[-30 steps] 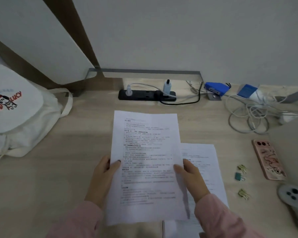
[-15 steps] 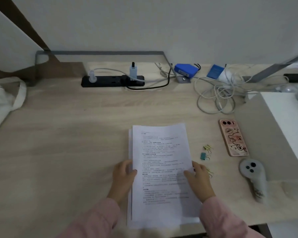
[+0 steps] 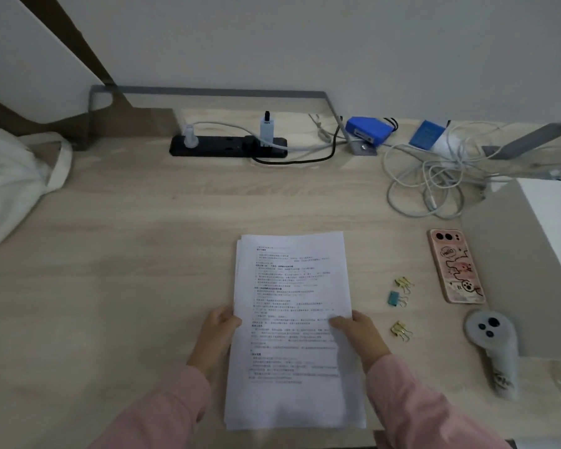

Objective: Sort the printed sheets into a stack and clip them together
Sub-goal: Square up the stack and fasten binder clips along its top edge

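A stack of printed sheets (image 3: 292, 286) lies on the wooden desk (image 3: 143, 254) in front of me, its edges slightly uneven at the top left. My left hand (image 3: 216, 335) grips the stack's left edge, thumb on top. My right hand (image 3: 358, 335) holds the right edge, fingers resting on the top page. Three small binder clips lie loose to the right of the stack: a gold one (image 3: 404, 283), a teal one (image 3: 396, 299) and another gold one (image 3: 401, 330). Neither hand touches a clip.
A pink phone (image 3: 455, 267) and a white controller (image 3: 493, 348) lie right of the clips. At the back sit a black power strip (image 3: 227, 150), a blue box (image 3: 368, 131) and tangled white cables (image 3: 431, 186). A white cloth bag (image 3: 10, 176) is at the left.
The sheet I held up has come down onto the other pages, forming one stack. Both hands now hold its side edges on the desk. My view has shifted right.
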Demonstrator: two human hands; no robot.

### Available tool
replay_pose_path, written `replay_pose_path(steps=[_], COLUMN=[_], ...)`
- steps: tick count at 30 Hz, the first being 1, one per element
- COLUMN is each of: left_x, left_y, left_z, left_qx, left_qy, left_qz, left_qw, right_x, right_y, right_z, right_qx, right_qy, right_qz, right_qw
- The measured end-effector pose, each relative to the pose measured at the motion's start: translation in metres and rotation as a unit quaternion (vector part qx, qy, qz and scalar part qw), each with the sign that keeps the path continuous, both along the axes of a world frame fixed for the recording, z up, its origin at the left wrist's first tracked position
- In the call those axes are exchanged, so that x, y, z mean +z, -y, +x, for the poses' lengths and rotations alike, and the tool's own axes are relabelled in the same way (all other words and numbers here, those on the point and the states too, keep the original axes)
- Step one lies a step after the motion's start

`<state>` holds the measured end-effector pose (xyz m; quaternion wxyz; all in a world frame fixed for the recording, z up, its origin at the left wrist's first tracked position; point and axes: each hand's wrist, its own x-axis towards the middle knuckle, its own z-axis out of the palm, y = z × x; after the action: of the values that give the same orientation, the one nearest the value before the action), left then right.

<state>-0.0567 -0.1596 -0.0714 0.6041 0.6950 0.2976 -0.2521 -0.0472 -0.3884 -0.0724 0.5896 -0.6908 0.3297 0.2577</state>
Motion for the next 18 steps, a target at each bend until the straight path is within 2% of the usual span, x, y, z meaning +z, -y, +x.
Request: replay_pose_path(steps=[4,7,9,11,14,16,18], left_x=[-0.006,-0.005,0.002,0.026,0.064,0.085,0.088], left_y=[-0.011,-0.025,-0.036,-0.043,-0.054,-0.057,-0.055], left_z=[0.004,0.008,0.011,0.015,0.022,0.023,0.02], left_qx=[0.032,0.063,0.079,0.085,0.076,0.062,0.064], left_qy=[-0.017,-0.013,0.009,0.068,0.212,0.288,0.311], left_qz=[-0.006,-0.012,-0.048,-0.078,-0.069,-0.06,-0.035], left_qw=[0.999,0.998,0.996,0.991,0.972,0.954,0.948], right_x=[0.009,0.026,0.042,0.062,0.09,0.097,0.094], right_y=[-0.02,-0.027,-0.029,-0.03,-0.029,-0.028,-0.031], right_z=[-0.003,0.001,0.008,0.015,0.026,0.031,0.032], right_qx=[0.027,0.036,0.029,0.031,0.045,0.044,0.043], right_qy=[0.077,0.128,0.154,0.182,0.235,0.27,0.284], right_qz=[0.016,0.058,0.101,0.151,0.19,0.17,0.132], right_qw=[0.997,0.989,0.983,0.971,0.952,0.947,0.949])
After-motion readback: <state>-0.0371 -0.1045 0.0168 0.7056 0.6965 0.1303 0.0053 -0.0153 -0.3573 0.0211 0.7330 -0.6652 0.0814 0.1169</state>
